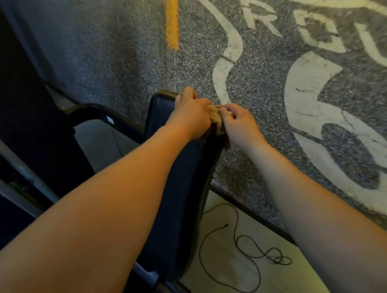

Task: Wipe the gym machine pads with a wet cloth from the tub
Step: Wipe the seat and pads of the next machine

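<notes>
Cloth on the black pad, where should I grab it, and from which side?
Pinch the bunched tan part of the cloth that pokes up between the left hand and right hand, coming from above on the right. The rest is hidden under the left hand on the pad.

left hand (193,113) and right hand (238,122) pinching tan cloth (215,118), over dark pad (180,194)
</notes>
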Demonstrator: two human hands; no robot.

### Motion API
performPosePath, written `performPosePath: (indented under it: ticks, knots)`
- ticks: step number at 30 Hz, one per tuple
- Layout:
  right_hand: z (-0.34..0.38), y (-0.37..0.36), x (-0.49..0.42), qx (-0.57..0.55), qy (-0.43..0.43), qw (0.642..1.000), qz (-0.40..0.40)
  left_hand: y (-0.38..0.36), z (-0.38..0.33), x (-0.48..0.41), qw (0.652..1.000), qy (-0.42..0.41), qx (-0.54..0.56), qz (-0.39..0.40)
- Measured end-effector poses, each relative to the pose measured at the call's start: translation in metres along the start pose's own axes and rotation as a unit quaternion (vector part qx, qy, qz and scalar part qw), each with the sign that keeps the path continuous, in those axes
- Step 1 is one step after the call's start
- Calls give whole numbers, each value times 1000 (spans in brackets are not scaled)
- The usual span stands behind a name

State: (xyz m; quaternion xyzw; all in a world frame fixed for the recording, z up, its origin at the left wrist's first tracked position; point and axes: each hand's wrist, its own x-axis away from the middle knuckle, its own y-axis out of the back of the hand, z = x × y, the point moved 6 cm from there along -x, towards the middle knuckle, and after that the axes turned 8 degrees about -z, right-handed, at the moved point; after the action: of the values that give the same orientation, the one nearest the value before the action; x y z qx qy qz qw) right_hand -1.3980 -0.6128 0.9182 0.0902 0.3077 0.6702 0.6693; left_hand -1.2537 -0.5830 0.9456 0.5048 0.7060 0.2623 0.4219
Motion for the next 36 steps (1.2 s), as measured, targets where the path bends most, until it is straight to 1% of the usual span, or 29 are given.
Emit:
performPosePath:
  ticks: [1,3,5,7,9,11,13,15,17,18,20,22,25,26,27,29,31,32,34,36]
  knots:
    - [1,-2,-4,10,-16,1000,1,1,-3,-6,999,20,-27,14]
    - [3,-1,-2,19,-23,999,-18,2,-7,-6,998,1,-58,15]
    - [3,2,15,25,16,998,-61,-1,-4,12,997,-71,-15,-23]
    - [-1,0,45,15,61,992,-114,-7,3,42,987,-146,40,-62]
    - [-6,-8,68,14,92,985,-147,-20,9,61,979,-194,24,-64]
    - [-8,-12,72,25,107,982,-151,-25,12,59,975,-212,-8,-63]
    - [-8,-9,65,18,110,985,-130,-21,12,50,972,-226,-8,-66]
    - [-7,-7,62,14,115,987,-115,-15,16,47,975,-202,51,-71]
    - [-12,-8,64,14,116,984,-136,-15,21,55,976,-159,120,-88]
    - [-14,-10,67,23,119,981,-152,-17,22,62,975,-151,131,-98]
    - [-20,-19,76,37,120,978,-169,-27,29,80,975,-163,118,-94]
    - [-37,-33,91,38,110,983,-141,-41,40,99,976,-187,92,-61]
    - [-62,-52,120,53,86,994,-46,-51,51,114,976,-213,44,-5]
    - [-63,-50,122,62,92,993,-33,-50,51,112,975,-219,34,6]
    - [-57,-45,118,69,112,991,-40,-46,48,107,974,-226,29,6]
    - [-38,-28,103,66,152,982,-86,-32,35,93,970,-238,33,-38]
    - [-20,-13,85,55,164,977,-128,-15,22,78,968,-226,55,-96]
    - [-17,-11,79,53,158,977,-133,-12,18,72,969,-215,59,-109]
    - [-20,-15,78,50,132,981,-134,-19,16,70,974,-200,56,-89]
    - [-31,-28,88,43,122,982,-137,-34,24,86,975,-207,45,-69]
